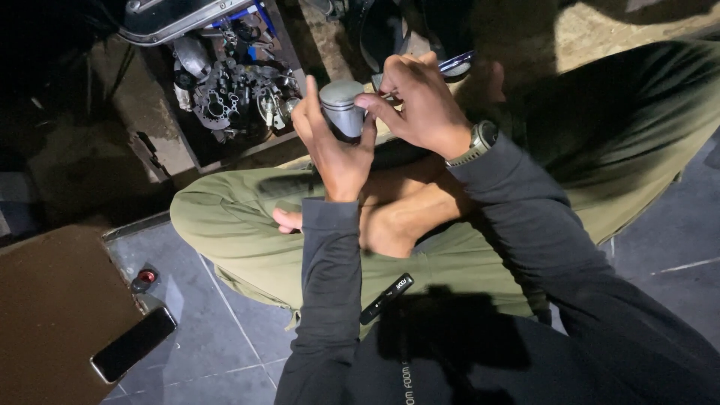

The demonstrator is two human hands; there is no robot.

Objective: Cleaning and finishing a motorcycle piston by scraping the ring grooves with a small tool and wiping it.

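The left hand (330, 146) grips a metal piston (342, 109) from below, standing up, above the person's lap. The right hand (416, 101) pinches its top edge from the right side.

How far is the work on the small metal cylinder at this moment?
Done: the metal cylinder, seemingly a piston, is out of the box of parts and lifted above the lap. In hand: the left hand grips it while the right hand fingers work at its side. Left: I cannot tell; many loose parts remain in the box.
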